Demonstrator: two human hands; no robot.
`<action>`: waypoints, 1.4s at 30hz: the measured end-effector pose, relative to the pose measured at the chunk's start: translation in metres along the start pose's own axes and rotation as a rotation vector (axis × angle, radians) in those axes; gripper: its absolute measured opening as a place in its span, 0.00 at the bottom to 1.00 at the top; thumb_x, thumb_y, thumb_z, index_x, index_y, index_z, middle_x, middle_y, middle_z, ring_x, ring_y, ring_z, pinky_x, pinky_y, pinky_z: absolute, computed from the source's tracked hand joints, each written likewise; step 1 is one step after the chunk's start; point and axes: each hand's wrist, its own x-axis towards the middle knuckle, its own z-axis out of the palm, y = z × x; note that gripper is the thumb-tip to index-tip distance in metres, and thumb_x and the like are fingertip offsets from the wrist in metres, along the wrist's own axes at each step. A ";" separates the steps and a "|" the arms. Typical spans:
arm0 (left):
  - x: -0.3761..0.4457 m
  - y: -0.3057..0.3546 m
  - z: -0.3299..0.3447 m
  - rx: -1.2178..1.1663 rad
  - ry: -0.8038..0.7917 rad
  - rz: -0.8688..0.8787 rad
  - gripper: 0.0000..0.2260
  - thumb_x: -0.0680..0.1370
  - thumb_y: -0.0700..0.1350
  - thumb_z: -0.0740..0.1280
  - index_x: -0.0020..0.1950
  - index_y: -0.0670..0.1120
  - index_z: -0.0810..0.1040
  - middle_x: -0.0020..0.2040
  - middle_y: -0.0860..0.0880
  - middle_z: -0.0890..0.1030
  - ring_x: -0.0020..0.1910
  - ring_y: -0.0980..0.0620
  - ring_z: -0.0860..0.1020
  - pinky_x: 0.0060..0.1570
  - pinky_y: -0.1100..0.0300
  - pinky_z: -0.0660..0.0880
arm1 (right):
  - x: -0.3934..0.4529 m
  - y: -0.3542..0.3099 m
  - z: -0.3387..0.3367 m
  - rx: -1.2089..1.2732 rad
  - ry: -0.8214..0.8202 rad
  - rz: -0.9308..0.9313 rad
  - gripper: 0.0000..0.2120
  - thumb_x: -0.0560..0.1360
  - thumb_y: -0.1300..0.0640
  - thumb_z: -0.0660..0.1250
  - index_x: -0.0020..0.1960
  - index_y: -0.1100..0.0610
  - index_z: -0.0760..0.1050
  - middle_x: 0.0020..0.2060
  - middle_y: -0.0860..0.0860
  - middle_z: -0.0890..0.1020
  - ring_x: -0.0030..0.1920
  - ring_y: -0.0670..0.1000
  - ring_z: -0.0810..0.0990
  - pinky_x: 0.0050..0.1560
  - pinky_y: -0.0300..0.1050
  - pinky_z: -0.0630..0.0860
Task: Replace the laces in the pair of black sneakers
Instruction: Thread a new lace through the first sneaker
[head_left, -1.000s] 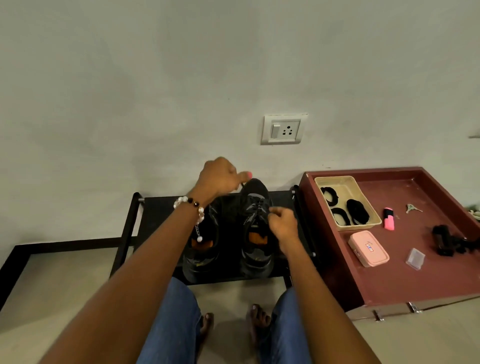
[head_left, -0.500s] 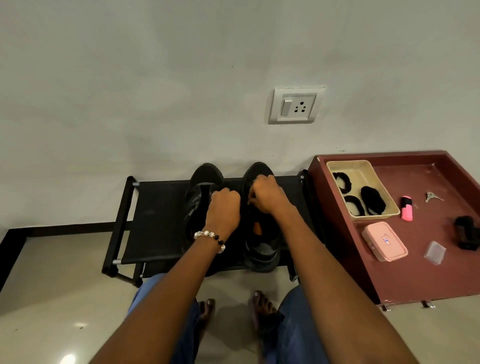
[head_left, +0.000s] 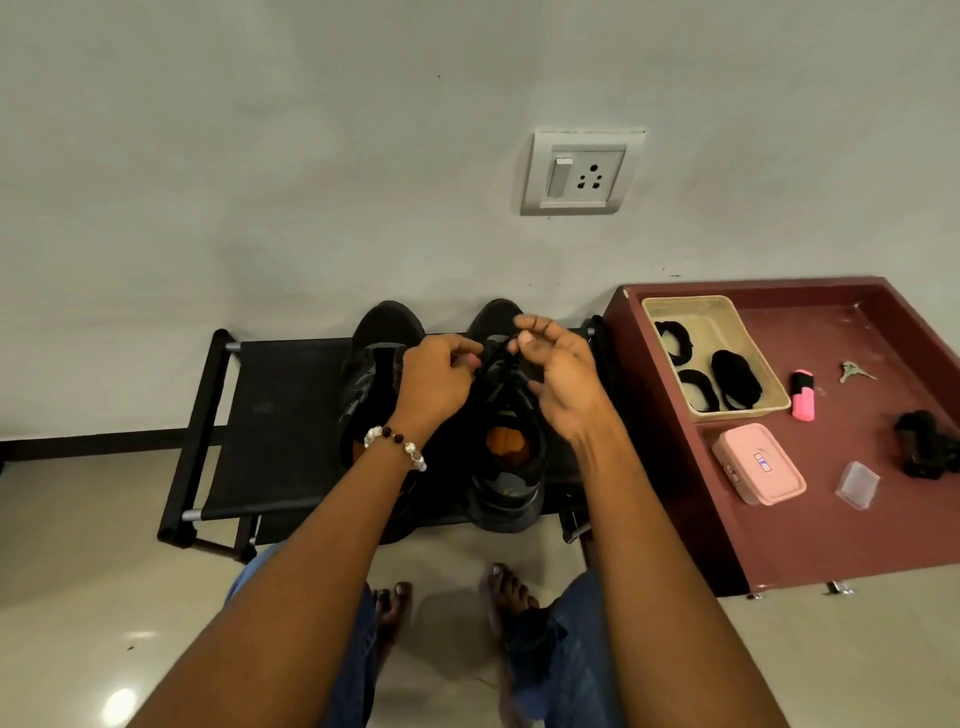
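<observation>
Two black sneakers stand side by side, toes to the wall, on a low black shoe rack (head_left: 270, 415). The left sneaker (head_left: 371, 364) is partly behind my left wrist. Both my hands work over the right sneaker (head_left: 511, 467), which has an orange insole. My left hand (head_left: 441, 382) pinches the black lace (head_left: 496, 358) near the toe end of the eyelets. From the other side, my right hand (head_left: 558, 374) pinches the same lace between thumb and forefinger, its other fingers spread. The lace itself is mostly hidden by my fingers.
A dark red tray table (head_left: 779, 530) stands on the right. It holds a beige basket (head_left: 654, 306) with coiled black laces (head_left: 735, 379), a pink box (head_left: 758, 462), a pink highlighter (head_left: 802, 395), keys (head_left: 854, 371), a clear case (head_left: 857, 483) and a black object (head_left: 924, 447). A wall socket (head_left: 579, 174) is above.
My left hand came down from above the toe of the right sneaker. Both hands have met over its front eyelets, and my right hand's fingers have spread.
</observation>
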 end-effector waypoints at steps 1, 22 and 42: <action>0.001 0.002 0.000 -0.014 -0.016 -0.018 0.11 0.79 0.37 0.65 0.59 0.43 0.81 0.54 0.45 0.83 0.53 0.50 0.81 0.61 0.56 0.75 | -0.002 -0.007 -0.001 0.039 -0.026 -0.020 0.10 0.79 0.67 0.62 0.53 0.55 0.78 0.37 0.50 0.80 0.41 0.46 0.79 0.46 0.43 0.73; 0.004 0.032 -0.016 -0.331 -0.298 0.189 0.08 0.79 0.41 0.68 0.57 0.45 0.82 0.53 0.47 0.84 0.53 0.55 0.81 0.57 0.65 0.75 | -0.016 -0.050 -0.008 -0.139 -0.216 -0.204 0.12 0.80 0.69 0.58 0.56 0.53 0.64 0.30 0.54 0.77 0.22 0.46 0.61 0.25 0.37 0.58; 0.012 0.035 -0.040 -0.927 -0.160 0.159 0.15 0.82 0.34 0.58 0.67 0.41 0.74 0.61 0.43 0.81 0.60 0.47 0.80 0.51 0.56 0.77 | 0.002 -0.011 -0.034 -0.818 0.297 0.013 0.06 0.74 0.57 0.73 0.48 0.59 0.79 0.44 0.53 0.81 0.47 0.51 0.80 0.48 0.48 0.80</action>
